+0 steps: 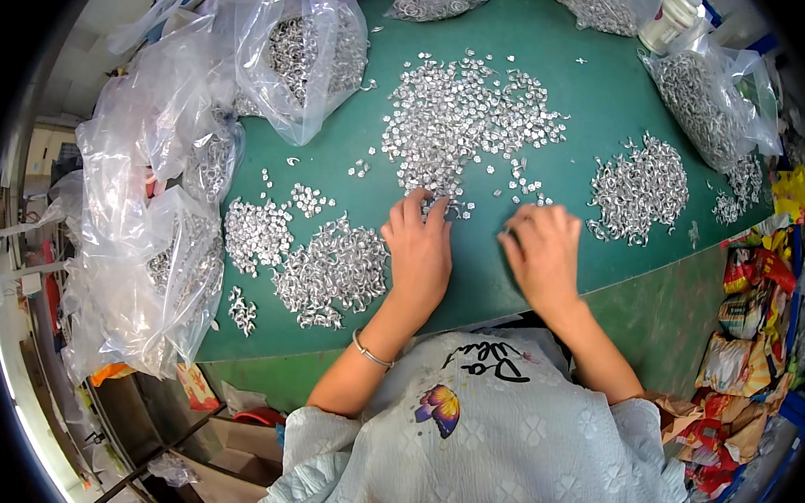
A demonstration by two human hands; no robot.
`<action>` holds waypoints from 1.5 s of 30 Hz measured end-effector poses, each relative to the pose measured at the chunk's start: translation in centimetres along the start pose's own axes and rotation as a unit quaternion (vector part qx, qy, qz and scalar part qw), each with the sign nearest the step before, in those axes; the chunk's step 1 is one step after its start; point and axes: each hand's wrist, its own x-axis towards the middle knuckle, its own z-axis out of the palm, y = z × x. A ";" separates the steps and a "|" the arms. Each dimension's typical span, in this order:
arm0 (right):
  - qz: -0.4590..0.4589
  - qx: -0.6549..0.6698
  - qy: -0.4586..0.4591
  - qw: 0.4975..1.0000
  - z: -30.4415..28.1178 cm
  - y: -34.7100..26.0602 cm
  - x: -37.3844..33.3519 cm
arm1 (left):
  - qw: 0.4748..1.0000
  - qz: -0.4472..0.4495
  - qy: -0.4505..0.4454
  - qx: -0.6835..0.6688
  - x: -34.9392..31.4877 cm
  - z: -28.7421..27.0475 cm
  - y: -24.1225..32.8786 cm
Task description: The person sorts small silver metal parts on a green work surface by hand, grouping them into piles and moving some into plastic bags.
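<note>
On one green table [477, 269], two hands [419, 248] [545, 252] curl near one central metal-piece heap [441, 117], their grip unclear.

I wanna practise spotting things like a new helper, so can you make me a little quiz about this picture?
1. Which hand is at the near edge of the big middle pile of metal bits?
2. True or false: the table top is red.
3. Fill in: on the front of the shirt is a purple-and-orange ____.

Key:
1. The left hand.
2. False; the table top is green.
3. Butterfly.
</note>
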 end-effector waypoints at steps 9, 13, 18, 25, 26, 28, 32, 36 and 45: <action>0.032 0.022 0.058 0.998 0.7 4.6 4.3 | 0.981 0.079 -0.090 -0.152 -2.1 0.0 2.7; -0.003 -0.077 0.025 0.997 1.9 5.7 5.8 | 0.976 0.072 -0.090 -0.186 -2.6 0.8 1.8; -0.010 -0.144 -0.022 0.989 1.0 6.0 5.1 | 0.972 0.049 -0.079 -0.215 -3.5 -0.1 1.5; -0.050 -0.110 -0.010 0.993 1.0 6.0 5.6 | 0.977 0.033 -0.056 -0.204 -4.4 -0.7 1.2; -0.058 -0.107 -0.016 0.992 0.9 6.0 5.8 | 0.978 0.028 -0.055 -0.197 -4.4 -1.0 1.2; -0.023 -0.066 0.000 0.998 0.4 5.1 5.5 | 0.978 0.016 -0.052 -0.199 -4.5 -1.1 1.1; 0.007 -0.063 0.025 0.998 1.2 4.6 5.3 | 0.976 0.007 -0.051 -0.212 -4.8 -1.0 1.0; 0.074 -0.037 -0.013 0.996 2.0 4.8 6.2 | 0.977 0.015 -0.051 -0.208 -4.6 -1.1 1.1; -0.028 0.077 -0.009 0.997 0.9 1.5 4.6 | 0.973 -0.001 -0.045 -0.226 -5.3 -0.7 0.7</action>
